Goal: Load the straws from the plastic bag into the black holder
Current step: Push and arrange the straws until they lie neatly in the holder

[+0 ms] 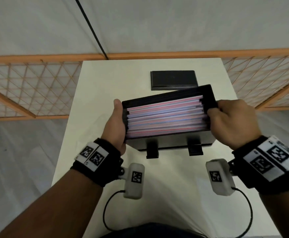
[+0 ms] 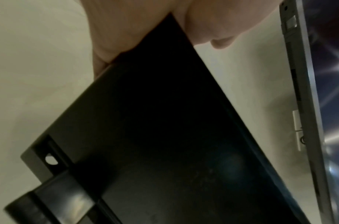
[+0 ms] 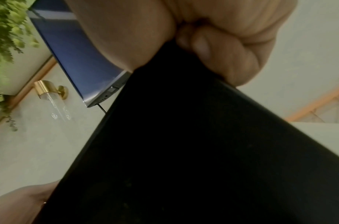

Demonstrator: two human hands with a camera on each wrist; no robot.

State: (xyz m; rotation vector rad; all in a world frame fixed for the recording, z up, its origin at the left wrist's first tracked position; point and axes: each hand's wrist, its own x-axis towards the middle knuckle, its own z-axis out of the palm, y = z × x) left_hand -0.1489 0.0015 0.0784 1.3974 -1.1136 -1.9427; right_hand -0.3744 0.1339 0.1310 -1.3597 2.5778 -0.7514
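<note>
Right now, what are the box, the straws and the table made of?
The box looks like black plastic, matte with a faint sheen, and has moulded edges and feet. The straws look like paper or thin plastic: white with red and blue stripes, too blurred to tell which. The table has a smooth, flat white top, maybe laminate or painted board. Both hands, left and right, hold the box.
</note>
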